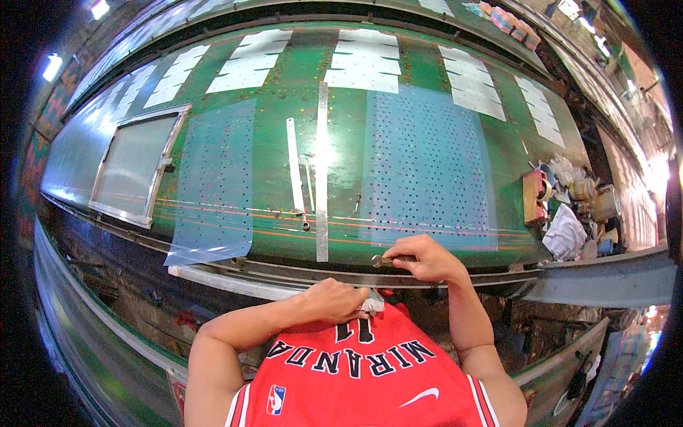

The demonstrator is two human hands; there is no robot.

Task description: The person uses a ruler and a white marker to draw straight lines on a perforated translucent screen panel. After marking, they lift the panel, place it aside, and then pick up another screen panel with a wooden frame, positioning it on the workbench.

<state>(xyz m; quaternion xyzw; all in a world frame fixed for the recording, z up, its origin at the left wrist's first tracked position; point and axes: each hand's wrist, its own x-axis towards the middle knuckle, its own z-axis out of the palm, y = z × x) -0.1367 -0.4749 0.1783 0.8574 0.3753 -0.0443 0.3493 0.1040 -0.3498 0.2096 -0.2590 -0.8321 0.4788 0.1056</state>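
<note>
My right hand [425, 258] is closed around a small wrench [382, 261], whose head points left over the table's near edge. My left hand [331, 299] is closed on the right end of a long silver metal bar [235, 283] that runs along the near side of the table. A pale metal end piece [373, 304] shows just beyond its fingers, close to my red jersey [370, 370]. Ahead of my hands, a long metal straightedge [322, 171] lies across the green table [284, 245], with a shorter ruler [293, 164] beside it.
Blue translucent sheets with rows of small dark marks [430, 164] [213, 164] lie on the table. A framed screen [135, 167] rests at the left. White paper pieces [366, 60] line the far side. Cloths [565, 231] and containers [605, 201] crowd the right end.
</note>
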